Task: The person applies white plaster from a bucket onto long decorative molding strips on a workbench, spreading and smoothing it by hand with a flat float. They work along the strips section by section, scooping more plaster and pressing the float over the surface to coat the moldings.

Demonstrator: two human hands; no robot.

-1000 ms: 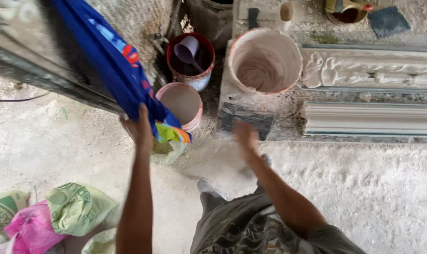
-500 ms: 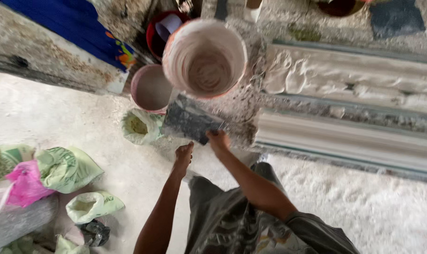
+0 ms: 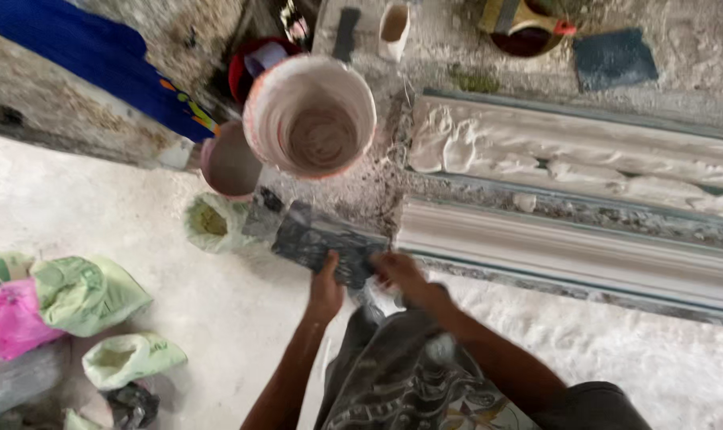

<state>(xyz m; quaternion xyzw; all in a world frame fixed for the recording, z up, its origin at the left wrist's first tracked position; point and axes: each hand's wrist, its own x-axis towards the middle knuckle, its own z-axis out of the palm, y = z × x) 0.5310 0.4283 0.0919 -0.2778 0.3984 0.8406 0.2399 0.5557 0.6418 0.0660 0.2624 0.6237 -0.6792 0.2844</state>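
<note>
Both hands now meet on a dark, dusty rag (image 3: 323, 245) that hangs off the front edge of the plaster-crusted workbench (image 3: 361, 191). The left hand (image 3: 326, 288) has its fingers curled up around the rag's lower edge, thumb against the cloth, and the right hand (image 3: 399, 271) closes on the rag's right end just beside it; both hold the cloth, though how tightly cannot be told. Half a second earlier the left hand hung free below the bench, short of the rag, and only the right hand touched it; a second ago the left hand was up against a blue cloth (image 3: 98, 60) that now lies well away at the upper left. The rag sits just below a large white bucket (image 3: 309, 115) with grey-brown residue in its bottom, which stands on the bench. A smaller pinkish bucket (image 3: 230, 159) stands to the left of it on the floor, and an open greenish bag (image 3: 210, 223) lies just left of the rag. To the right run two long white plaster mouldings (image 3: 568, 159), one ornate, one plain. At the lower left of the floor lie green bags (image 3: 86, 291) and a pink bag (image 3: 11, 318). The view has shifted since the earlier frames, bringing the bench closer.
</note>
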